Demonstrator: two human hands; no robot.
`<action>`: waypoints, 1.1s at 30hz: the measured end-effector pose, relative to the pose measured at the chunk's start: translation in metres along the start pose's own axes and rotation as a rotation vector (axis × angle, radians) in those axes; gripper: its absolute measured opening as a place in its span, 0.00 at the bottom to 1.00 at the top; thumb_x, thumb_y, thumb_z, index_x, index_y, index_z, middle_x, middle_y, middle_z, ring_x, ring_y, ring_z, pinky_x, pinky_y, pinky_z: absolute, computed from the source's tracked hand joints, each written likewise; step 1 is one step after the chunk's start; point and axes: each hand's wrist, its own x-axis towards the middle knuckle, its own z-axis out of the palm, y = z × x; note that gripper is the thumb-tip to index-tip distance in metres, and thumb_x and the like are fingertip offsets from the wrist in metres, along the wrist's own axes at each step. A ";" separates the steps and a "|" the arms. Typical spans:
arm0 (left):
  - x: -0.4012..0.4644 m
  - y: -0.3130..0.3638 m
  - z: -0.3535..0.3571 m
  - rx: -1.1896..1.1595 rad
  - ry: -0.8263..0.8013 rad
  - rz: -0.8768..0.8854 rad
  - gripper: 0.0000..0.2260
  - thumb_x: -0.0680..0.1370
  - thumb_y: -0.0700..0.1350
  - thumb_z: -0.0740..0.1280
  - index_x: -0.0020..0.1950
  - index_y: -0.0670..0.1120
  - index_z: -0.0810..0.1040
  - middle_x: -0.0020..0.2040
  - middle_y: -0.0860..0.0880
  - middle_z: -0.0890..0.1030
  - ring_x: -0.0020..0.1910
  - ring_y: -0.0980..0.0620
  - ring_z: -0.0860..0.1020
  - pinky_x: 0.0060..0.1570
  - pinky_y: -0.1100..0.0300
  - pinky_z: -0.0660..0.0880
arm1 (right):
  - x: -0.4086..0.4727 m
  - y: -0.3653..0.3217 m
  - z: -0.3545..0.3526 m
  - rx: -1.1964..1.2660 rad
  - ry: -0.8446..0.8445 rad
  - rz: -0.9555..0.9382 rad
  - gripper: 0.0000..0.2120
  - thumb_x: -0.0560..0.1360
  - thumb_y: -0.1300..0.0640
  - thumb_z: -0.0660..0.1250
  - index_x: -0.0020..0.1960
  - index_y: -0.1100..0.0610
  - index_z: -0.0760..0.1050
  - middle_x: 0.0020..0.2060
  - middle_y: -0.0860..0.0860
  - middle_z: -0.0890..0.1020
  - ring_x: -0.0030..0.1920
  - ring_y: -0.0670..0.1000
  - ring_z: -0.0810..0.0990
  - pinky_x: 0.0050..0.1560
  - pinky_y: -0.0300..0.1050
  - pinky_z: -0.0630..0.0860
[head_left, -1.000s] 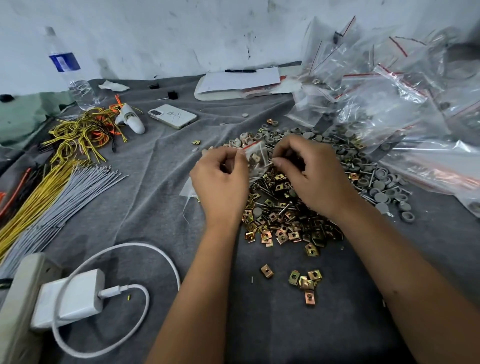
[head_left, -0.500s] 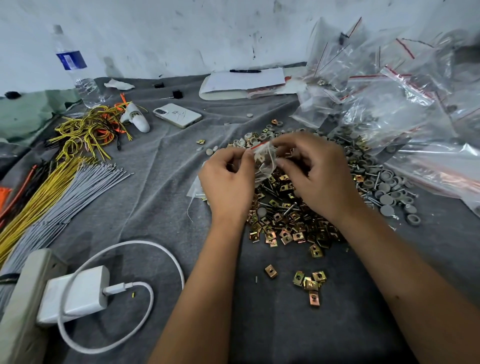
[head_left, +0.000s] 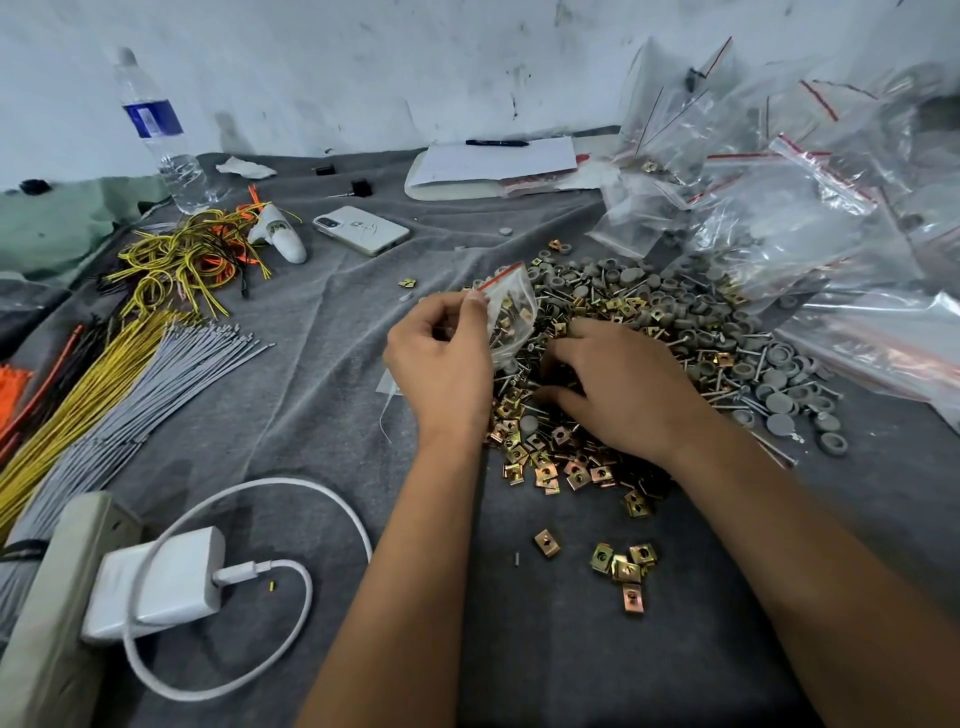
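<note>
The left grip (head_left: 441, 364) pinches a small clear bag (head_left: 511, 317) between thumb and fingertips, just under its red zip strip. The bag hangs mouth-up above the near-left edge of the pile (head_left: 550, 457), with brass clips and screws showing through its wall. The right grip (head_left: 623, 384) lies palm-down on the pile just beside the bag, with its fingers bent and their tips among the parts. I cannot tell whether it has hold of anything.

The pile lies on the grey-clothed tabletop (head_left: 311, 364). Brass clips make up its near side and grey caps (head_left: 779, 405) with screws its far and right side. A few loose clips (head_left: 626, 569) lie apart, nearer the person, between the two forearms. Larger clear bags (head_left: 805, 223) are heaped behind and to the right of the pile.

To the left, well apart, lie a phone (head_left: 361, 230), bundles of yellow and grey wires (head_left: 78, 389), and a white charger (head_left: 161, 582) with its looped cable (head_left: 332, 512). A bottle (head_left: 161, 140) stands by the wall, and paper (head_left: 493, 161) with a pen (head_left: 496, 142) on it lies at the back.
</note>
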 end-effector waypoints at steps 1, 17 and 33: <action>0.000 0.000 0.000 -0.004 0.001 0.000 0.07 0.77 0.44 0.71 0.39 0.48 0.86 0.37 0.46 0.85 0.37 0.48 0.81 0.41 0.49 0.79 | 0.000 -0.001 0.000 0.002 -0.014 -0.003 0.16 0.78 0.40 0.68 0.57 0.51 0.79 0.46 0.46 0.73 0.52 0.52 0.78 0.45 0.47 0.72; -0.010 0.000 0.006 0.243 -0.145 0.266 0.05 0.76 0.46 0.71 0.41 0.52 0.85 0.34 0.56 0.80 0.34 0.59 0.76 0.36 0.60 0.72 | 0.000 -0.002 -0.009 0.436 0.509 -0.021 0.05 0.77 0.63 0.74 0.53 0.60 0.83 0.48 0.51 0.85 0.48 0.46 0.81 0.53 0.37 0.76; -0.002 -0.002 0.002 0.040 0.005 0.050 0.07 0.78 0.42 0.71 0.42 0.46 0.87 0.35 0.50 0.85 0.34 0.56 0.78 0.37 0.59 0.75 | -0.001 0.025 -0.012 0.254 -0.001 -0.050 0.13 0.72 0.49 0.78 0.55 0.47 0.85 0.56 0.47 0.76 0.61 0.49 0.65 0.60 0.44 0.63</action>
